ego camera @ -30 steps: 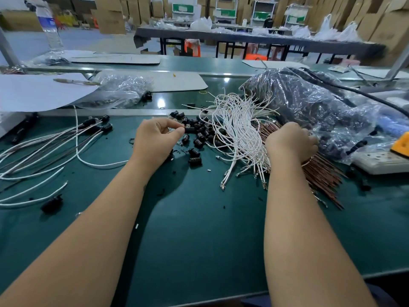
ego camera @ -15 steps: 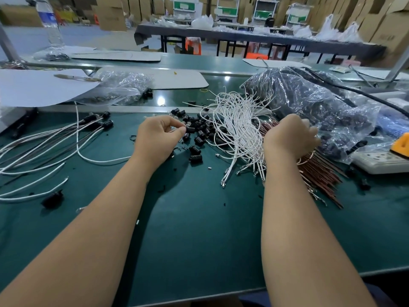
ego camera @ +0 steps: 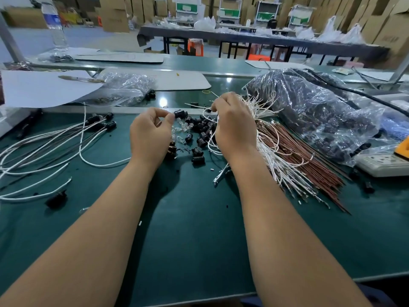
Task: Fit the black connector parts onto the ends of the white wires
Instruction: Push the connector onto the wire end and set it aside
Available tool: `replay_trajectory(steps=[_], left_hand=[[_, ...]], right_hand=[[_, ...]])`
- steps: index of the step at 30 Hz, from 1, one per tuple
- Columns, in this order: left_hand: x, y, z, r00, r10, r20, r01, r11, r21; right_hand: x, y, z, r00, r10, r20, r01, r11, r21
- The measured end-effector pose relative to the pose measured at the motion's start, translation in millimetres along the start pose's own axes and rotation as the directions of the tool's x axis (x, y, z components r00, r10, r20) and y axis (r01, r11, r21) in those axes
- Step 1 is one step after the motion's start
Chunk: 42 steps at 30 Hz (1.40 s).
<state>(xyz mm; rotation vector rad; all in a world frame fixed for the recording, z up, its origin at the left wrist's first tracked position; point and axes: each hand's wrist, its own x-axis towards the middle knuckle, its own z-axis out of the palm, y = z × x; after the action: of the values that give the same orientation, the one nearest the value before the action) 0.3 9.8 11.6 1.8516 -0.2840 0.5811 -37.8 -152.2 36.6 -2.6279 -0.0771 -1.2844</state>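
Now your left hand [ego camera: 150, 134] is pinching a small black cylindrical connector [ego camera: 180, 113], while your right hand [ego camera: 234, 127] is gripping a thin white wire [ego camera: 207, 111] just beside it.

white wires [ego camera: 33, 149] cut off left | right hand [ego camera: 234, 129] hides wire ends

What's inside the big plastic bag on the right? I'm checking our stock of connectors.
Through the crinkled clear plastic bag a dark mass of small black parts shows, seemingly like the loose connectors on the table. Glare and folds hide most of it, so neither type nor count can be confirmed.
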Motion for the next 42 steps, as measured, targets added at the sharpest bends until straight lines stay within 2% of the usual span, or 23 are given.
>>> replay_trajectory(steps=[6,9,11,13,14,16,17,19,21,22,23,24,26,30,32,34,38,42], left_hand=[[0.5,0.6,-2.2,0.999,-0.036,-0.031,0.034,0.997,-0.072],[-0.4,1.8,-3.2,0.999,-0.024,-0.032,0.022,0.997,-0.075],[0.4,2.1,-3.6,0.998,-0.028,-0.048,0.025,0.997,-0.076],[1.2,2.5,-3.9,0.997,-0.037,-0.064,0.031,0.995,-0.094],[1.4,2.8,-4.0,0.997,-0.03,-0.072,0.023,0.995,-0.094],[1.1,4.1,-4.0,0.996,0.022,-0.087,-0.026,0.999,-0.048],[1.1,4.8,-3.7,0.995,0.052,-0.085,-0.054,0.998,-0.026],[1.2,6.3,-2.7,0.995,0.079,-0.059,-0.081,0.996,-0.038],[0.3,7.0,-1.4,0.997,0.071,-0.009,-0.071,0.994,-0.083],[-0.6,7.2,-0.8,0.998,0.062,0.024,-0.059,0.993,-0.104],[-1.6,7.4,-0.6,0.997,0.054,0.056,-0.047,0.992,-0.118],[-2.7,7.8,-0.6,0.996,0.048,0.08,-0.038,0.991,-0.125],[-3.4,8.6,-1.5,0.994,0.039,0.104,-0.024,0.989,-0.146],[-2.6,10.6,-1.3,0.987,0.029,0.161,0.003,0.981,-0.194],[-2.7,10.0,0.0,0.984,0.005,0.177,0.035,0.974,-0.223],[-1.6,8.1,0.5,0.983,-0.019,0.185,0.059,0.975,-0.214],[3.1,2.6,-2.2,0.984,-0.068,0.166,0.091,0.986,-0.136],[3.4,4.2,-7.3,0.981,-0.092,0.173,0.123,0.977,-0.177]], right_hand=[[3.9,-3.9,-7.1,0.999,-0.042,0.01,0.04,0.993,0.108],[3.5,-9.0,-5.3,0.988,-0.064,0.139,0.04,0.985,0.169],[3.0,-15.7,-3.6,0.971,-0.055,0.232,-0.007,0.966,0.257],[3.3,-24.2,-2.0,0.975,0.037,0.218,-0.13,0.894,0.43],[3.5,-28.2,-1.2,0.973,0.113,0.2,-0.205,0.817,0.539],[4.2,-34.8,1.1,0.939,0.266,0.218,-0.338,0.595,0.729],[4.9,-36.7,2.1,0.909,0.328,0.257,-0.39,0.457,0.799],[6.3,-36.8,2.6,0.831,0.414,0.372,-0.451,0.11,0.886],[6.7,-32.9,1.8,0.755,0.428,0.497,-0.426,-0.256,0.868],[6.6,-30.0,1.6,0.728,0.422,0.54,-0.389,-0.394,0.833],[6.4,-26.9,1.7,0.709,0.418,0.567,-0.353,-0.485,0.8],[6.2,-24.2,2.0,0.697,0.415,0.584,-0.335,-0.531,0.778],[6.2,-21.1,2.6,0.683,0.401,0.61,-0.383,-0.514,0.768],[3.3,-30.8,6.8,0.67,0.284,0.686,-0.633,-0.265,0.727],[0.5,-39.7,10.8,0.652,0.234,0.721,-0.699,-0.184,0.691],[-0.7,-42.9,14.2,0.644,0.254,0.721,-0.708,-0.158,0.688],[2.1,-30.6,14.3,0.659,0.408,0.631,-0.637,-0.143,0.758],[4.2,-21.5,11.5,0.676,0.463,0.573,-0.59,-0.124,0.797]])
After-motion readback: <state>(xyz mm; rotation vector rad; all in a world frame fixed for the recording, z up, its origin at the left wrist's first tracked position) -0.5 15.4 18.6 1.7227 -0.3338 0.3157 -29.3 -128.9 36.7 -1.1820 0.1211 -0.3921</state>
